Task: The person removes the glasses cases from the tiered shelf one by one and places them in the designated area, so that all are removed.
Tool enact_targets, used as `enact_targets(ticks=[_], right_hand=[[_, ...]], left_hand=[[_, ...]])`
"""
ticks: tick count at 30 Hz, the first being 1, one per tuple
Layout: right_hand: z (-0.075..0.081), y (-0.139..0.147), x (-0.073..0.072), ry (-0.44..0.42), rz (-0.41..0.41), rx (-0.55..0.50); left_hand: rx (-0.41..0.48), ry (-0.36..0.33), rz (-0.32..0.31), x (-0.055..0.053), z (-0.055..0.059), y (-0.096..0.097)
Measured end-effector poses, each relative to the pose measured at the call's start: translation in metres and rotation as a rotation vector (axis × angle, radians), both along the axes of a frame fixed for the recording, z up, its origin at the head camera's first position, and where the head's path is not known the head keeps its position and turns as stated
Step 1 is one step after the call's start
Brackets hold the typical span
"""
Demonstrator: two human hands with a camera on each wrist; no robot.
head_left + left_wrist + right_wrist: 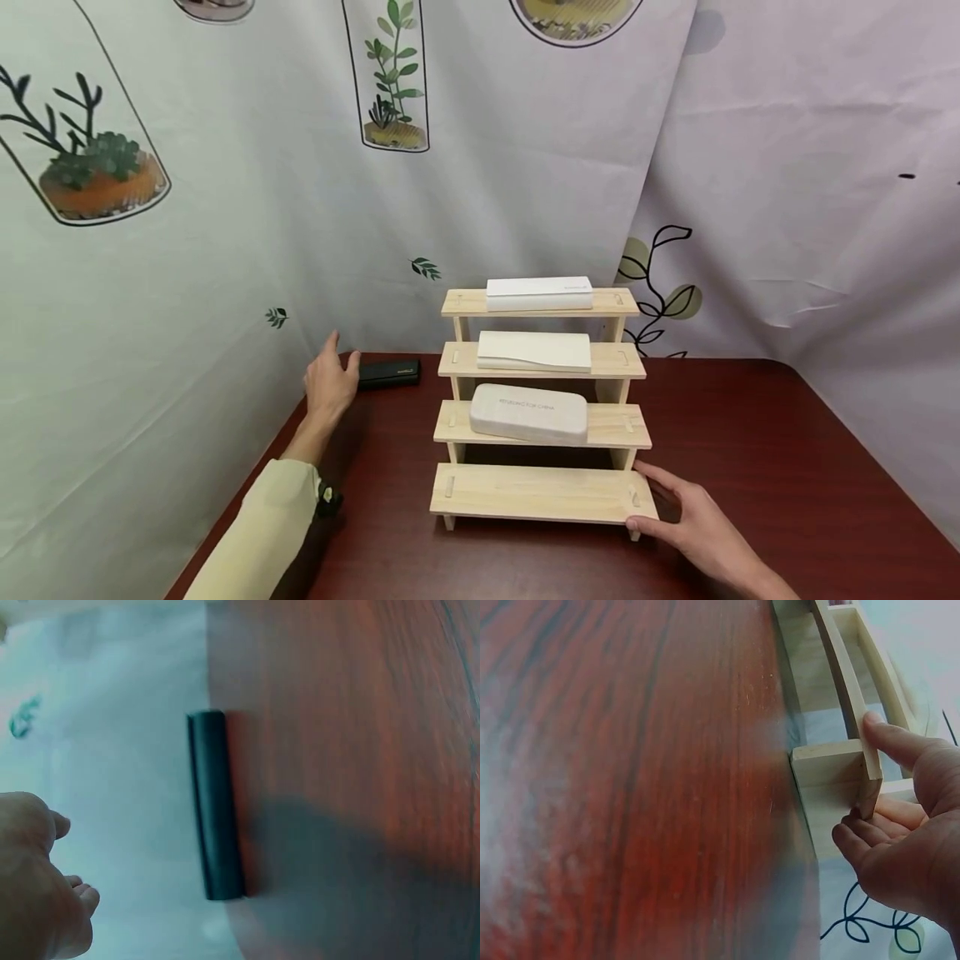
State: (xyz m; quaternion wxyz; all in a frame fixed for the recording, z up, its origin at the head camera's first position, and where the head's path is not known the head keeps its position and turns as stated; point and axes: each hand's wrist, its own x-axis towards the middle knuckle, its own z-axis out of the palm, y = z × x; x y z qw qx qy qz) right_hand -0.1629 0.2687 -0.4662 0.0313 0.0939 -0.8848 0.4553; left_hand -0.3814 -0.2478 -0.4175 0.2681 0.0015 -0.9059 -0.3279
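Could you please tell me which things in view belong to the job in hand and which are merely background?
Apparently part of the job:
light wooden four-tier stand, pinched by the right hand
black oblong case, near the left hand
three whitish oblong cases on the stand

Apparently just background:
white plant-printed cloth backdrop
dark red-brown wooden table

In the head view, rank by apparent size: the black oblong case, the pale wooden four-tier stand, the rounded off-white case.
Pale wooden four-tier stand
Rounded off-white case
Black oblong case (visible part; lying farther back may shrink it)
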Motion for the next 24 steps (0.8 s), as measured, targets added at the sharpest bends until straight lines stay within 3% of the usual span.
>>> enact_targets(ticks=[6, 13, 24], right_hand=[[0.001, 0.001, 0.002, 0.007, 0.003, 0.01], [0.003, 0.0, 0.002, -0.005, 0.004, -0.037], [0.016, 0.005, -0.002, 0.076, -0.051, -0.103]], left_hand=[[0.043, 0.092, -0.09, 0.018, 0.022, 0.024], [0.127, 0.135, -0.235, 0.047, 0.041, 0.05], [0.172, 0.197, -0.44, 0.088, 0.056, 0.085]])
